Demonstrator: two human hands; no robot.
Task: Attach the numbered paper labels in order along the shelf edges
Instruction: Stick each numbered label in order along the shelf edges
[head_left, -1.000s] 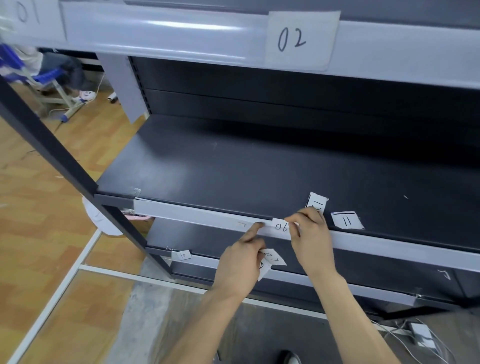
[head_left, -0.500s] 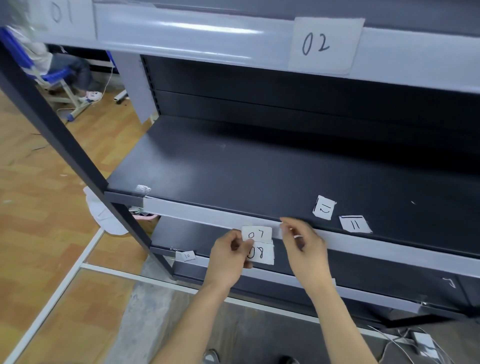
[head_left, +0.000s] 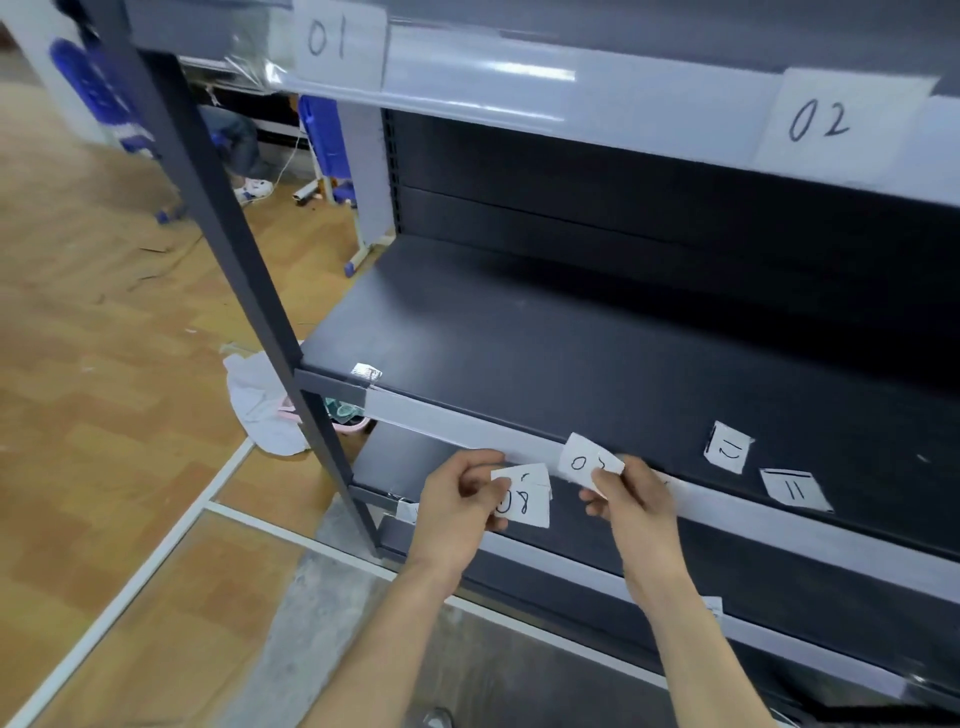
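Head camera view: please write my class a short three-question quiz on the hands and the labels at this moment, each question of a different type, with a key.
1. True or false: the right hand is empty.
2. Multiple choice: which number shows on the papers gripped by the left hand? A) 02 B) 08 C) 11
3. Fill in: the top shelf edge carries labels 01 and ____.
Key: 1 false, it pinches a single label; 2 B; 3 02.
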